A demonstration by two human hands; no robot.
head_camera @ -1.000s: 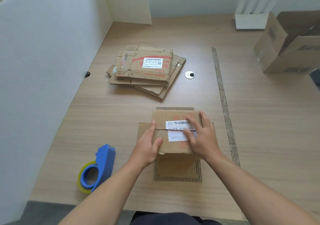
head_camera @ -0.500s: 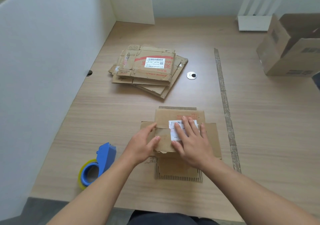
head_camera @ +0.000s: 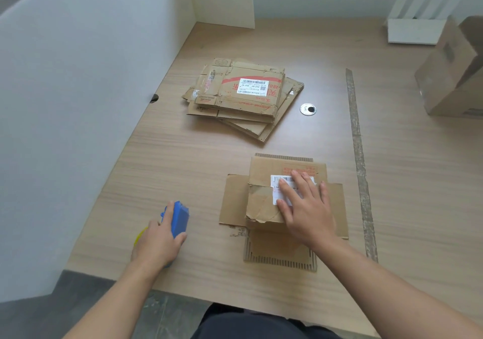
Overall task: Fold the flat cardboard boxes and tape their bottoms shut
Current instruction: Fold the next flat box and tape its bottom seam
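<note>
The half-folded box (head_camera: 261, 200) sits close to the near edge of the table (head_camera: 183, 168), a little right of centre, bottom up with its flaps folded in. The right hand (head_camera: 305, 213) lies flat on those flaps, fingers straight and spread over the white label (head_camera: 277, 196), pressing them down. Well apart from it, toward the near-left corner, the left hand (head_camera: 156, 244) curls around the blue tape dispenser (head_camera: 179, 218). The stack of flat boxes (head_camera: 243, 98) rests farther back, nearer the left edge.
</note>
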